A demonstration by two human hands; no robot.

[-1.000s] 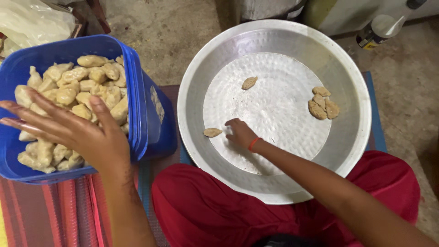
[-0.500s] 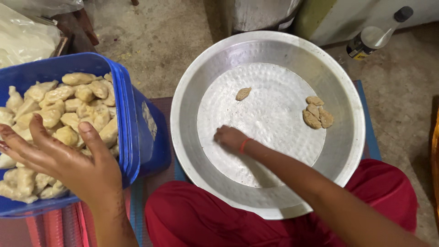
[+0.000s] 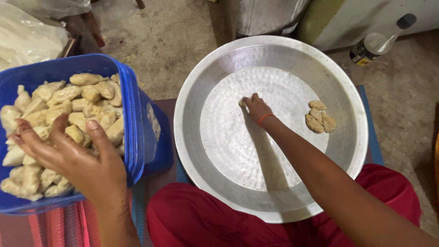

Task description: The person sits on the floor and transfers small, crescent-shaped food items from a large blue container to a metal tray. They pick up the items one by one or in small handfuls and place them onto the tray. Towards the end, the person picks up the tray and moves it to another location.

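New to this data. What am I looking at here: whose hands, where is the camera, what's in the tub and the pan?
There is no machine: a person works with two bare hands, and one camera worn on the head looks down at them. The left hand rests, fingers spread, on pale dough pieces heaped in a blue plastic tub. The right hand, with an orange band at the wrist, reaches into a big round metal pan and covers a small piece near its middle; whether it grips it cannot be told. A few flat pieces lie toward the pan's right side. The red cloth below is the person's lap. A bottle lies on the floor beyond.
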